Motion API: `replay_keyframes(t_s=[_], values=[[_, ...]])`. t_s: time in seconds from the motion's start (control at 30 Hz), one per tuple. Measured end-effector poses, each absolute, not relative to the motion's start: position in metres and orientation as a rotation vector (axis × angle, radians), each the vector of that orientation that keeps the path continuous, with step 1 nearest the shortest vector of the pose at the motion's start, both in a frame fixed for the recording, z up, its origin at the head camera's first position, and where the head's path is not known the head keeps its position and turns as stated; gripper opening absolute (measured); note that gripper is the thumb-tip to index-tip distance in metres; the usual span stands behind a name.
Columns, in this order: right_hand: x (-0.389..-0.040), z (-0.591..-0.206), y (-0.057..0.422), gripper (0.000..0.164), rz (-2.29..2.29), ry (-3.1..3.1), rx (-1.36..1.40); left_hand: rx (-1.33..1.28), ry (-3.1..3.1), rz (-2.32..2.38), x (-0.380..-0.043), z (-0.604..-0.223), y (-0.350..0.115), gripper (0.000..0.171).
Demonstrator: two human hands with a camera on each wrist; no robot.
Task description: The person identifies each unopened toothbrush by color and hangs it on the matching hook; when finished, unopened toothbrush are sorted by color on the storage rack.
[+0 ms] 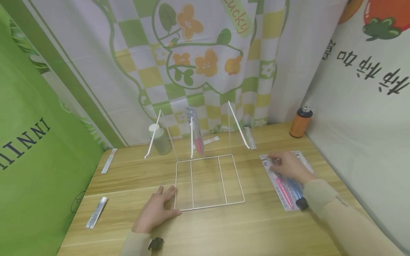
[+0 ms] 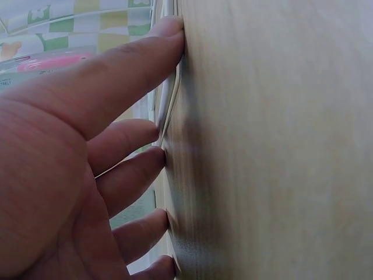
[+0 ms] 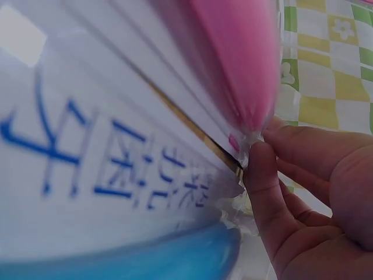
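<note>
On the right side of the table lie two toothbrush packs side by side: a pink toothbrush pack [image 1: 284, 193] and a blue toothbrush pack [image 1: 297, 188]. Thumb and fingers of my right hand [image 1: 289, 167] pinch the upper edge of the pink pack, whose clear plastic [image 3: 239, 70] fills much of the right wrist view. My left hand [image 1: 157, 209] has its fingers spread, with thumb and fingertips at the left side of a white wire rack [image 1: 209, 207]. In the left wrist view the fingertips [image 2: 166, 28] touch the rack's wire and tabletop.
Another pink toothbrush pack [image 1: 198, 142] hangs on the rack's middle hook. Behind stand a pale green bottle [image 1: 162, 142] and an orange bottle [image 1: 300, 124]. A toothpaste tube [image 1: 96, 213] and a narrow packet [image 1: 109, 161] lie left. A patterned curtain [image 1: 205, 81] closes the back.
</note>
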State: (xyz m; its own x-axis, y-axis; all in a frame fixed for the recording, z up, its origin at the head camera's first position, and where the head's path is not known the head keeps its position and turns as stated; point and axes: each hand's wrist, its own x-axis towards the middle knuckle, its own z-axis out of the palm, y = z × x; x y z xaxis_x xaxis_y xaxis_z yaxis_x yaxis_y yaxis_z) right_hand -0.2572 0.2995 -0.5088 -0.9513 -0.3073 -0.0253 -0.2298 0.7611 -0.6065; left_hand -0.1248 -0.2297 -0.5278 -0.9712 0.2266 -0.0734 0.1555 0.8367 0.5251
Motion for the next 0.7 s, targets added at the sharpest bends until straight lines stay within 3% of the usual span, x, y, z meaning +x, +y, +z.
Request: replay_keyframes(t_s=[0.7], values=[[-0.2586,-0.5124,0.2949,0.041,-0.892,2.87,-0.438,0.286,2.873,0.819,-0.1246,-0.5287,-0.23,0.087]])
